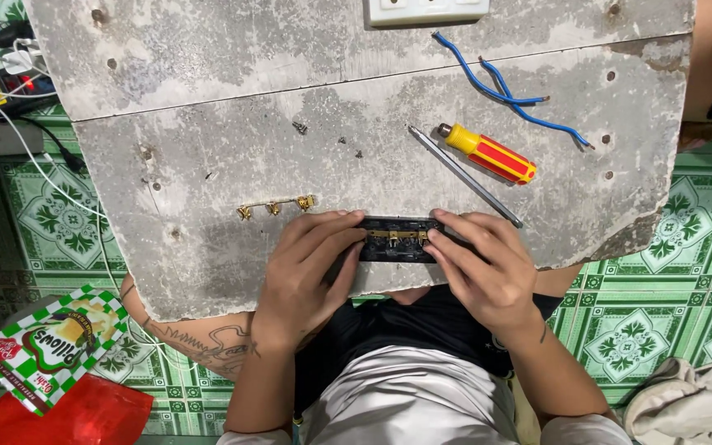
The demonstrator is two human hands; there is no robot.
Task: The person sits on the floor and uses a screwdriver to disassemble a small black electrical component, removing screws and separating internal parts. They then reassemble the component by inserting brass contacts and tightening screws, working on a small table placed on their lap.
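Black plastic housing (397,239), a socket body turned inside up, lies at the near edge of the grey cement board (208,165), pinched between both hands. One brass contact strip (395,234) sits along its upper channel. The housing looks light and rigid, a hard moulded shell that would likely crack rather than bend, so the short ends, where the fingers already press, seem the safest place to hold it. The strip looks thin and springy, easily bent and apt to slip out; it is probably best pushed on its flat stretches, not on the raised clips.

The left hand (311,272) curls round the housing's left end, thumb and fingers closed on it. The right hand (480,264) clamps the right end, fingertips over the top edge near the strip.

A second brass strip (274,205) lies loose on the board just left of the hands, so two strips in all. One screwdriver with a yellow and red handle (488,154) lies up and to the right, its long shaft reaching toward the right hand. Two blue wires (496,86) curl beyond it. About four small screws (299,127) are scattered mid-board, though the smallest are hard to tell. One white socket cover (426,11) shows at the far edge. One green and white snack packet (47,346) lies on the tiled floor.
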